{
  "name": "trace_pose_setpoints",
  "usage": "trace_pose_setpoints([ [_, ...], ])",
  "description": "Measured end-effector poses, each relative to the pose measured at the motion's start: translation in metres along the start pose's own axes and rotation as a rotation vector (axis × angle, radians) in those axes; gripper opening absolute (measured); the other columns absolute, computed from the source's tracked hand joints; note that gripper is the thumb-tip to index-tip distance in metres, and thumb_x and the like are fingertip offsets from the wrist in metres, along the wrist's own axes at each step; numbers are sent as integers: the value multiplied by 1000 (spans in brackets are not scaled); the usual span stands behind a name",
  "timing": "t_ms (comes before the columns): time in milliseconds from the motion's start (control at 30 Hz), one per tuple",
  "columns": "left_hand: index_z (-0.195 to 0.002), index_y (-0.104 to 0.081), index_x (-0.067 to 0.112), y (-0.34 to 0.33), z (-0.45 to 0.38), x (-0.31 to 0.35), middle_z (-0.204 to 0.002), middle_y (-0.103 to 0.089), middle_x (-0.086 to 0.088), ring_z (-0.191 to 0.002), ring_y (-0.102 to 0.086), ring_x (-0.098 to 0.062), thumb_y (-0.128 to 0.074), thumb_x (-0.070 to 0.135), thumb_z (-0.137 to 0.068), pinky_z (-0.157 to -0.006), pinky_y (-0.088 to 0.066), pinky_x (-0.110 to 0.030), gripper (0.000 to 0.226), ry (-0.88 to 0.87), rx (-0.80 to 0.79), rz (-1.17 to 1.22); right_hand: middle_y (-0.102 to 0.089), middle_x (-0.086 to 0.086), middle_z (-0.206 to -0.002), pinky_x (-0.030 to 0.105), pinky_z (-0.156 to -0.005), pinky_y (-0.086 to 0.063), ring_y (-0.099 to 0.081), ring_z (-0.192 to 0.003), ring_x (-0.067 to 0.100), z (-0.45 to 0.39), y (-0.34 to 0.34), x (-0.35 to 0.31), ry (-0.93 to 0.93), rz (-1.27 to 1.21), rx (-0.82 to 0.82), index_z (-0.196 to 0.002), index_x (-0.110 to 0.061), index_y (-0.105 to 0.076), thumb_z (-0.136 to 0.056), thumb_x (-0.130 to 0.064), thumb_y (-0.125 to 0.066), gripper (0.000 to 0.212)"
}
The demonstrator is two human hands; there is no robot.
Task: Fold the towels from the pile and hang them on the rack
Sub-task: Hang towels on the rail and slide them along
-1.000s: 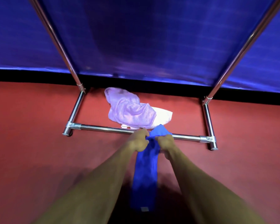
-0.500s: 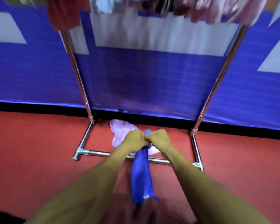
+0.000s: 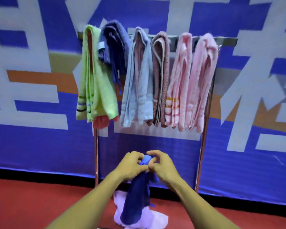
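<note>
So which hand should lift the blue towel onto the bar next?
Right, probably. Both the left hand and right hand pinch the blue towel, but the only bare bar shows at the rack's right end.

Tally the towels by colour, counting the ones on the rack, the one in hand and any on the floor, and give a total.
Green towel: 1
Coral towel, mostly hidden behind the green: 1
Dark blue towels, on the rack and in both hands: 2
Light blue towel: 1
Brown towel: 1
Pink towels: 2
Lilac towel on floor: 1
Total: 9
</note>
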State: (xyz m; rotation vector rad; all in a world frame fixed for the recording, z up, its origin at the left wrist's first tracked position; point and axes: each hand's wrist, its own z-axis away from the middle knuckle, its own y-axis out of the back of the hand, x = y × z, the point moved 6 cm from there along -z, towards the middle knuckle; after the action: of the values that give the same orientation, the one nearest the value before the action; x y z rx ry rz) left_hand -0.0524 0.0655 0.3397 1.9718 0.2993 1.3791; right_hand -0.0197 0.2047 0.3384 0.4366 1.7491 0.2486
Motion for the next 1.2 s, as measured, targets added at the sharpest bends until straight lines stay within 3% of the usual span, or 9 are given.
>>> trace_pose_setpoints([
  [133, -75, -62, 7, -14, 0, -3, -65, -61, 1, -60, -46, -5, -56, 7, -79, -61, -44, -29, 7, -10, 51, 64, -62, -1, -78, 31, -69, -53, -59, -69, 13, 5, 1, 31, -47, 142, -10, -98, -25, -66, -80, -16, -72, 22],
  [233, -65, -53, 14, -26, -4, -29, -57, -45, 13, -55, -35, -4, -53, 0, -81, -58, -33, -29, 21, 46, 78, 122, -60, -2, -77, 29, -68, -44, -53, -74, 12, -1, -4, 44, -45, 293, -53, -67, -27, -57, -81, -26, -75, 23],
  [333, -74, -57, 9, -27, -11, -48, -59, -49, 11, -55, -39, -10, -54, 14, -77, -60, -37, -35, 6, 140, 103, 264, -57, -8, -73, 22, -62, -38, -51, -73, 13, -11, -9, 36, -10, 321, -74, -71, -23, -53, -87, -24, -70, 23],
  [467, -97, -61, 5, -31, -6, -36, -77, -61, 1, -70, -54, -12, -76, 45, -75, -67, -45, -31, 48, 124, 8, 436, -56, -9, -75, 14, -54, -37, -52, -73, 14, -17, -11, 35, -29, 299, -101, -79, -19, -51, -89, -16, -63, 16],
  [567, -89, -63, 11, -29, -2, -34, -71, -57, 4, -65, -47, -12, -76, 43, -70, -64, -41, -32, 40, 77, 45, 316, -55, -9, -72, 21, -58, -39, -48, -66, 10, -14, -18, 31, -29, 266, -186, -79, -21, -45, -85, -13, -65, 22],
  [700, -80, -64, 17, -15, -4, -33, -65, -59, 2, -62, -47, -15, -60, 23, -71, -62, -41, -35, 11, 73, 51, 271, -71, 1, -84, 33, -73, -53, -65, -76, 18, -9, -20, 39, -85, 184, -342, -108, -22, -54, -73, -37, -80, 46],
  [800, -84, -68, 14, -4, -1, -30, -73, -61, -2, -69, -51, -14, -53, 20, -81, -67, -42, -34, 16, 44, 16, 269, -74, 3, -91, 46, -81, -56, -69, -82, 20, -6, -20, 42, -71, 201, -411, -97, -17, -68, -68, -41, -76, 39],
  [933, -90, -64, 1, 8, 6, -39, -74, -56, 0, -69, -47, -13, -48, 17, -92, -69, -40, -35, 23, 62, 76, 284, -57, -4, -67, 33, -64, -40, -50, -64, 12, -6, -14, 38, -108, 131, -330, -69, -15, -61, -76, -29, -80, 25],
  [1200, -84, -67, 10, 13, 5, -57, -63, -55, 4, -61, -46, -18, -44, 18, -92, -60, -46, -37, 25, 215, 180, 307, -59, -7, -72, 13, -52, -41, -51, -59, 5, -8, 1, 12, -44, -125, -62, -78, -15, -57, -88, -20, -72, 18],
])
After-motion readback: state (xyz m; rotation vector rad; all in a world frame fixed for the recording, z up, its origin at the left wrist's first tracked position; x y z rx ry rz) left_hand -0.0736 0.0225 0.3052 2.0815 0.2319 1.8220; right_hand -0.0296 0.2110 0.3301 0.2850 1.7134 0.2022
